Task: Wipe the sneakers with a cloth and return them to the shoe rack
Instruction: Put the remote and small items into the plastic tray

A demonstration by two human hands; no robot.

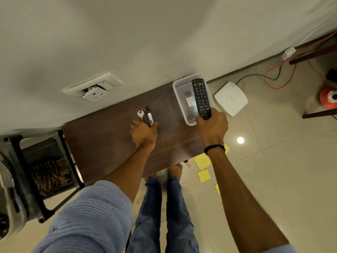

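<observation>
Far left edge: pale shoe-like shape with dark tread [8, 198], probably a sneaker, cropped by the frame, so can't confirm. It sits against a dark metal rack [25, 183], likely the shoe rack. A striped cloth [51, 174] lies on a lower shelf inside the rack. No other sneaker visible.

The wall behind has a loose socket [93, 87]. A brown table [102, 139] stands just right of the rack, touching or nearly so.

The left hand [144, 134] is on the table, fingers curled round the near end of a marker [149, 117]. A key [140, 114] lies just beside the marker, its tip at the fingers; can't tell if it's held too. The right hand [212, 128] grips the low end of a remote [201, 98], held over a clear tray [176, 92] at the table's right end.

Key relation: the sneaker and cloth both lie left of and below the hands. The left hand is nearer. The shoe's long axis seems to run away from the viewer along the rack side.

Judgement: wiping hasn't started. Both hands are busy with unrelated things and must drop them first. The rack frame stands between the hands and the cloth, so it's a reach down and in.

On the floor to the right: a white router [231, 98], yellow notes [203, 175] and a red cable [273, 77], all well apart from the rack.
</observation>
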